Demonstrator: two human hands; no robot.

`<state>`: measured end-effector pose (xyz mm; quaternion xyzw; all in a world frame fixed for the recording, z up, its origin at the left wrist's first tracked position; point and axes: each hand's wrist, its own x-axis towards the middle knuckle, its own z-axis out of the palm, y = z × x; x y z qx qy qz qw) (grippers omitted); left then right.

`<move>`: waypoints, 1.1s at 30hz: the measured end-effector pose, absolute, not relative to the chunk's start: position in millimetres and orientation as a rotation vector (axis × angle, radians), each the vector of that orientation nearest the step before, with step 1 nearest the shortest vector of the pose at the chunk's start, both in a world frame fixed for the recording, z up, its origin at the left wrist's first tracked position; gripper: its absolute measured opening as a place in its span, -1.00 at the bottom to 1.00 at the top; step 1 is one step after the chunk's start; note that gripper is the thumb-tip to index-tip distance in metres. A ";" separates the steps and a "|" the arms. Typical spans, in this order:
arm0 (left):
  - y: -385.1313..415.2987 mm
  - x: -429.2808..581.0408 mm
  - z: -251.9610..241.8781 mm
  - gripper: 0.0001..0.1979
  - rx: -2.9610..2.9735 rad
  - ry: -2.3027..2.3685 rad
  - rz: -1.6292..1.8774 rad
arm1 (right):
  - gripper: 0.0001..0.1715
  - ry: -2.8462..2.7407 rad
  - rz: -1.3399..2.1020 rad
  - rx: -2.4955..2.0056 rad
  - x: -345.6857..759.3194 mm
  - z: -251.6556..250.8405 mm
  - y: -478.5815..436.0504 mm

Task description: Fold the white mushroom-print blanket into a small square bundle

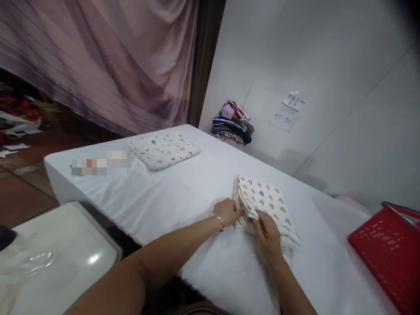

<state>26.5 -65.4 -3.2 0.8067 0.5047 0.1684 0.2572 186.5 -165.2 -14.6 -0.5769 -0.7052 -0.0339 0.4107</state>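
A cream cloth [267,201] printed with grey mushroom-like shapes lies folded in layers on the white-covered table. My left hand [228,211], with a silver bracelet at the wrist, is closed on its near left edge. Beside it, my right hand [267,229] pinches the near edge, where the layers are lifted a little. What the fingertips grip between the layers is partly hidden. Farther back on the left, a second folded white cloth [166,151] with small scattered prints lies flat, away from both hands.
Left of the second cloth is a blurred-out item [100,163]. A red basket [387,249] stands at the right edge. Folded clothes [232,124] are stacked by the wall beyond the white table [197,192]. A pale, glossy surface [72,245] sits at lower left; a pink curtain [131,57] hangs behind.
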 end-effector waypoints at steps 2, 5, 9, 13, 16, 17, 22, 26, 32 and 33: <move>-65.8 28.2 -3.2 -0.74 2.193 1.388 0.437 | -0.66 -1.960 -0.129 -1.478 186.2 -16.8 -164.7; -66.1 26.8 -4.4 -0.81 2.196 1.382 0.430 | -0.65 -2.103 -0.154 -1.519 183.7 -18.5 -165.6; -58.1 23.6 -1.9 -0.80 2.170 1.367 0.412 | -0.48 -2.134 -0.147 -1.638 180.2 -15.3 -170.5; -31.8 26.0 6.8 -0.80 2.122 1.390 0.413 | -0.38 -2.022 0.017 -1.645 185.6 -1.2 -174.1; -8.0 34.1 10.6 -0.78 2.071 1.416 0.418 | -0.42 -1.768 0.122 -1.691 203.1 15.0 -166.9; -1.1 37.8 10.6 -0.77 2.055 1.423 0.425 | -0.43 -1.698 0.131 -1.735 211.9 19.7 -162.0; 24.4 58.3 5.4 -0.68 1.992 1.428 0.489 | -0.38 -1.587 0.118 -2.015 262.0 27.7 -127.6; 39.7 70.9 -0.1 -0.64 1.938 1.426 0.544 | -0.42 -1.641 0.162 -2.151 279.7 25.6 -92.0; 51.6 82.2 -6.5 -0.64 1.842 1.358 0.687 | -0.49 -1.834 0.203 -2.023 248.3 36.2 -27.1; 53.1 82.8 -7.5 -0.65 1.822 1.328 0.715 | -0.48 -1.848 0.223 -2.017 239.0 38.9 -17.5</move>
